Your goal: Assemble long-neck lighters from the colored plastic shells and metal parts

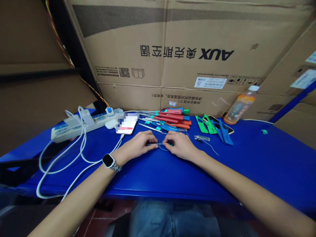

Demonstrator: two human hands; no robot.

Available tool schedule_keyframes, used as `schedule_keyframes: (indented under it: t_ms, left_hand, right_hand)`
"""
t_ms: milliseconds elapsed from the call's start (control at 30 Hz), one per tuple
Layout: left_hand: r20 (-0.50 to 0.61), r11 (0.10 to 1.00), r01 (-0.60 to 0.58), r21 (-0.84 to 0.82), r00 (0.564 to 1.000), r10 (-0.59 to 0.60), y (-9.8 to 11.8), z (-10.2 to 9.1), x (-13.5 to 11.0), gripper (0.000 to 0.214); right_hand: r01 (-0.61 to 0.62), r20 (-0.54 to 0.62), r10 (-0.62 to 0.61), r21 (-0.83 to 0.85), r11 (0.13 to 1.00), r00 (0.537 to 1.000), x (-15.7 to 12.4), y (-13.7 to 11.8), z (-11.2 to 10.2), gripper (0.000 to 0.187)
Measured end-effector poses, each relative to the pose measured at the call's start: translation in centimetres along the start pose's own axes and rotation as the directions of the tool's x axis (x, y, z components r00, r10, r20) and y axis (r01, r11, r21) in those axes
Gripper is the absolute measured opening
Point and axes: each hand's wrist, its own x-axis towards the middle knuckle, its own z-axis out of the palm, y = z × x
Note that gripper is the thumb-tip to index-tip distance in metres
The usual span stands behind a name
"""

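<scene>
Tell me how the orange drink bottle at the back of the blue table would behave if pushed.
The bottle stands tilted, seemingly leaning on the cardboard box, so a nudge would probably slide or topple it. Being round, it would likely roll on the table. It looks mostly full, so probably fairly heavy for its size.

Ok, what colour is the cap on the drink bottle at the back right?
White cap, on the orange bottle; the head view shows it.

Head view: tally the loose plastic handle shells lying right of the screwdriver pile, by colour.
Green shells: 2
Blue shells: 2
Total: 4
Not counted: the thin tool held between the left hand and right hand.
</scene>
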Motion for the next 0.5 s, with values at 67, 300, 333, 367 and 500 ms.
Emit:
schedule_keyframes:
  t_ms: [67,300,333,367,500]
  left_hand:
    - [0.001,1.000,0.013,-0.002,1.000,-0.013,0.1,0.2,0.1,0.019]
    - [-0.002,1.000,0.015,-0.007,1.000,-0.015,0.2,0.2,0.1,0.020]
    - [0.000,1.000,0.015,-0.006,1.000,-0.015,0.2,0.1,0.1,0.021]
    - [0.002,1.000,0.017,-0.002,1.000,-0.017,0.2,0.1,0.1,0.021]
    - [-0.040,0.999,0.028,0.015,0.999,-0.028,0.0,0.0,0.0,0.029]
  right_hand:
    - [-0.004,-0.005,0.004,0.010,1.000,1.000,-0.1,0.0,0.1,0.012]
    - [0.035,-0.122,-0.016,0.156,0.987,0.992,0.5,0.8,-0.6,0.020]
    - [0.029,-0.149,-0.006,0.151,0.988,0.989,0.7,1.0,-0.9,0.020]
    - [0.016,-0.166,0.006,0.130,0.991,0.986,1.0,1.2,-1.4,0.019]
    - [-0.067,-0.173,0.055,-0.065,0.996,0.983,2.7,1.8,-2.8,0.018]
